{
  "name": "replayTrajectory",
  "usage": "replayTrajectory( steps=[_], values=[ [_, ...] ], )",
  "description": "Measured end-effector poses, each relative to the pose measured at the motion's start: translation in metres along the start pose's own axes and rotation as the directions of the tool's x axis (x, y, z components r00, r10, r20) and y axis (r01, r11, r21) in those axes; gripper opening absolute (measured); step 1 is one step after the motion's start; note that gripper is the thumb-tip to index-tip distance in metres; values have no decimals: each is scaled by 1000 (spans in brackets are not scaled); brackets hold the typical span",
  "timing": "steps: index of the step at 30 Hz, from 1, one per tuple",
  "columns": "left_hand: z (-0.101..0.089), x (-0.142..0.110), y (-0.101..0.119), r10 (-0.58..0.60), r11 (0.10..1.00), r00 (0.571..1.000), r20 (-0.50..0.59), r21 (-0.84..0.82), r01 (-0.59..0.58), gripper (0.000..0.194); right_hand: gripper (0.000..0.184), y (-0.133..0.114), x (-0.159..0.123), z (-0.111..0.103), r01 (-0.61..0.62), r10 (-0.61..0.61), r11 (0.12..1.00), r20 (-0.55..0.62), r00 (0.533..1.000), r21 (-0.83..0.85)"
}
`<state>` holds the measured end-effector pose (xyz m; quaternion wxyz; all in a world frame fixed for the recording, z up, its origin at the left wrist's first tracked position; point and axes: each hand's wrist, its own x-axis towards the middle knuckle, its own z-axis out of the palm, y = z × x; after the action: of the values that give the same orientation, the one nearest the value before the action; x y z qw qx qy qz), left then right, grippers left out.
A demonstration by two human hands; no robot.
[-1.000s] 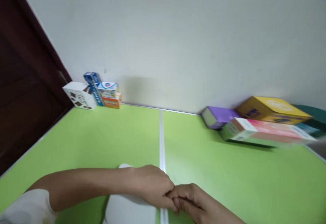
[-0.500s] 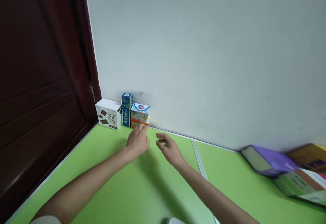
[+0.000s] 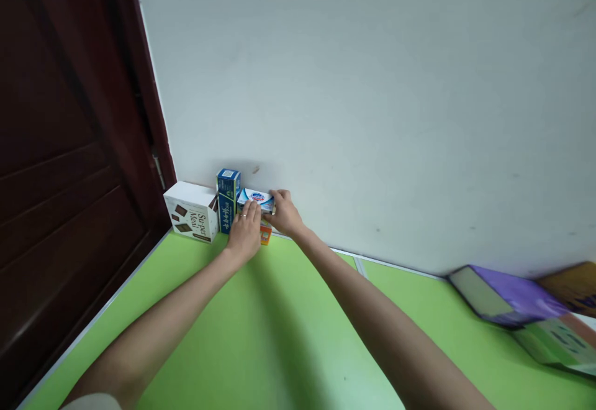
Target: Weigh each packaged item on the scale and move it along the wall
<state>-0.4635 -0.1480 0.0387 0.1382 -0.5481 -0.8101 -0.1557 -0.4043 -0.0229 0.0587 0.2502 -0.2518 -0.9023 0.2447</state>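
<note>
A white and blue soap box lies on top of an orange box against the wall. My left hand, with a ring on one finger, has its fingers stretched flat against the soap box's front, covering much of it; its thumb is hidden. At the right end of the same box, my right hand grips it between thumb and fingers. Close on the left stands an upright blue toothpaste box. Beside that is a white Super Meal box with brown pictures.
A dark red door and its frame bound the left side. The pale wall rises behind the green tabletop. To the right lie a purple box, a green and white box and a brown-yellow box.
My right hand has moved forward and left, closing on the soap box's right end. My left hand has risen from the orange box to the soap box's front. The view has shifted slightly.
</note>
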Motion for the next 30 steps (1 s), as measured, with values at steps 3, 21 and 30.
replayTrajectory(
  steps=[3, 21, 30],
  values=[
    [-14, 0, -2, 53, 999, 999, -8, 0, -53, 51, 58, -4, -6, -19, 26, -26, 1000, 38, 999, 1],
    [-79, -225, 132, 381, 858, 704, 599, -512, -29, 69, 62, -15, -377, -130, -196, 170, 981, 514, 841, -3],
    [-90, -231, 133, 307, 927, 720, 623, -366, -80, 76, 75, -6, -392, -158, -186, 129, 979, 454, 881, 82]
  ],
)
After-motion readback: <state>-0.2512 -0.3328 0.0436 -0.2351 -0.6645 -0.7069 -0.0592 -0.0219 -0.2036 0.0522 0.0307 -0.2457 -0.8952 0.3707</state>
